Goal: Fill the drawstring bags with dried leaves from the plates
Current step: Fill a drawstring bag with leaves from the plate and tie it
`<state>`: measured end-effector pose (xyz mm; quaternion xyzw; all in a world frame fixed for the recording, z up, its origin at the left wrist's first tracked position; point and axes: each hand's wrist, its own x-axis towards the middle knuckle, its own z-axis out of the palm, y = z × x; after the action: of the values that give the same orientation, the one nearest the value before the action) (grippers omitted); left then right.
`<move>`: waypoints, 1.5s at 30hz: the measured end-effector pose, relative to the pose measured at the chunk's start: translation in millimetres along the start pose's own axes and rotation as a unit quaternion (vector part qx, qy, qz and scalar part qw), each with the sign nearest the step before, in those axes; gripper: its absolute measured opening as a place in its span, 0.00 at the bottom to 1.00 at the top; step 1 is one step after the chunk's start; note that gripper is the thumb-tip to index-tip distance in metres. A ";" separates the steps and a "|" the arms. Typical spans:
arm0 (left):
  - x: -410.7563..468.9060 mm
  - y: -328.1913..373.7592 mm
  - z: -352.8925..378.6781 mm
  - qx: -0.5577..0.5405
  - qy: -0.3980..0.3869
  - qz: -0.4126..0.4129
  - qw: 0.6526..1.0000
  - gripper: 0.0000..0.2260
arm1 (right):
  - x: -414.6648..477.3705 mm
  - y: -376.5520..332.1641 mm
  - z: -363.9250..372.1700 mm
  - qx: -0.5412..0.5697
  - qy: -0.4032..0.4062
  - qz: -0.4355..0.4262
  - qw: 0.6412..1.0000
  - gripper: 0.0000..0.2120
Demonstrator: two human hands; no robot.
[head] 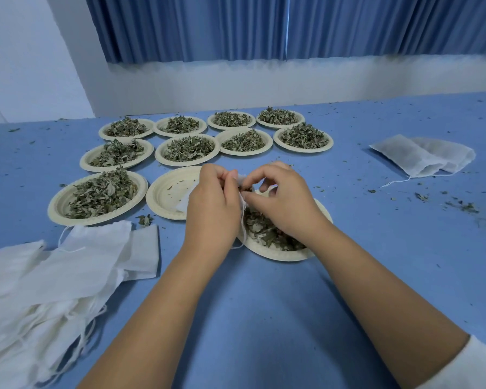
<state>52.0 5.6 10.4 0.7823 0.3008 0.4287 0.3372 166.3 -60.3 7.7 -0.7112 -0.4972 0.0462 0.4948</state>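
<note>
Left hand [211,209], right hand [281,200] pinch bag [183,203]; spare bags [68,270] left, plates [177,163] beyond.

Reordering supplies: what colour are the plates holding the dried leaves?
Cream, off-white plates, clearest in the head view.

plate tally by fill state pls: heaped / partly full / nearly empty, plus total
Heaped plates: 9
Partly full plate, nearest: 1
Nearly empty plate: 1
Total: 11
</note>
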 end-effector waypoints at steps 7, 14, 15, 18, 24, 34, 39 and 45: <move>0.1 -1.6 -0.3 -0.023 0.019 0.007 1.000 0.05 | 4.2 1.1 -2.0 0.148 -0.050 0.183 0.971 0.11; -0.6 -4.2 0.0 -0.015 0.003 0.012 1.000 0.04 | 2.0 3.3 1.7 0.203 -0.010 0.155 0.967 0.06; -0.4 -4.6 0.1 -0.016 0.002 0.012 1.000 0.04 | 2.4 3.4 1.3 0.223 -0.011 0.157 0.962 0.05; 0.3 -5.5 -0.2 -0.015 0.004 0.007 1.000 0.04 | 3.6 4.4 -1.4 0.271 -0.031 0.174 0.946 0.02; -2.2 2.8 -1.1 -0.049 0.006 0.003 0.999 0.06 | 5.0 7.7 -4.5 0.257 -0.064 0.188 0.946 0.06; -7.0 11.1 0.5 -0.052 -0.020 -0.028 0.998 0.07 | 11.1 10.7 -2.5 0.284 -0.102 0.217 0.928 0.02; -9.6 17.4 -1.3 0.020 -0.036 0.024 0.999 0.07 | 12.8 4.6 2.3 0.218 -0.068 0.196 0.954 0.09; -15.2 20.2 4.5 0.086 -0.078 0.078 0.990 0.08 | 14.8 1.9 5.2 0.078 -0.042 0.189 0.978 0.13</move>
<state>52.7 -19.1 17.3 0.8604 0.2478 0.3640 0.2564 172.1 -45.8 9.9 -0.7491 -0.3691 0.2071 0.5096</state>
